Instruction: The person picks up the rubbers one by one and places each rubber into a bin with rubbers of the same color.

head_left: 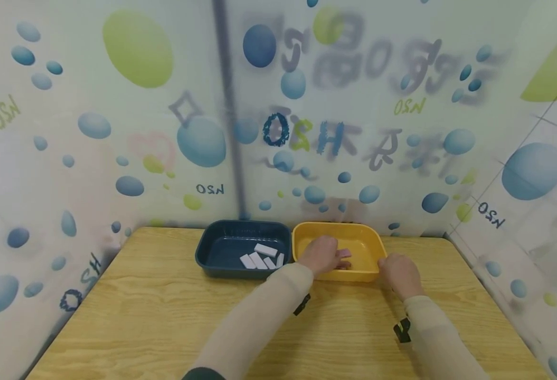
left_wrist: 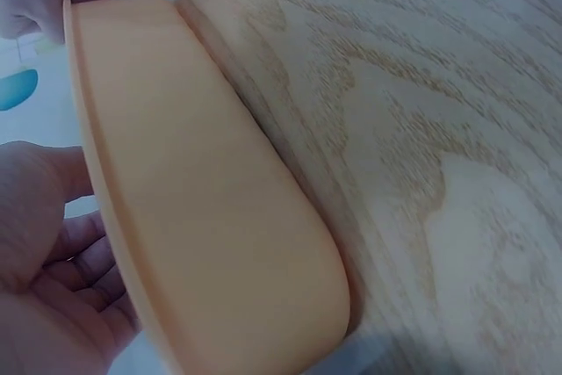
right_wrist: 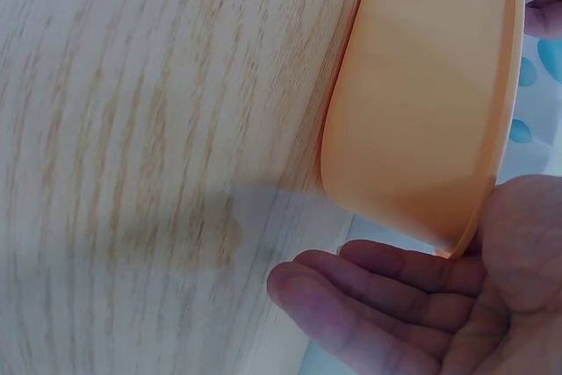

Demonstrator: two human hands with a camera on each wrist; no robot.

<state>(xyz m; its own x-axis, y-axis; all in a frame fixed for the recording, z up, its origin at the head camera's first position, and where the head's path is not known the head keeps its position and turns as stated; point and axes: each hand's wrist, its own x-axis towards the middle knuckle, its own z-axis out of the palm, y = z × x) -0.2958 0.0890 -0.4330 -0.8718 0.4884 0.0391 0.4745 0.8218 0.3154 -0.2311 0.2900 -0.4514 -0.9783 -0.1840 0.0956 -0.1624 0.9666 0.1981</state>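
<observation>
A yellow tray point(head_left: 364, 248) stands on the table against the wall. My left hand point(head_left: 321, 255) reaches over its near rim, with a small pink block point(head_left: 343, 253) between the fingers. In the left wrist view the tray's wall hides those fingertips. At the tray's right end my right hand point(head_left: 402, 274) grips the rim. The right wrist view shows its fingers point(right_wrist: 395, 292) along the outside, while the thumb is hidden. Touching the yellow tray's left side is a dark blue tray point(head_left: 216, 272) with several white blocks point(head_left: 257, 260) in its right part.
The wooden table point(head_left: 164, 311) stretches towards me from both trays. A patterned curtain-like wall point(head_left: 164, 116) rises right behind them, and side walls stand at left and right.
</observation>
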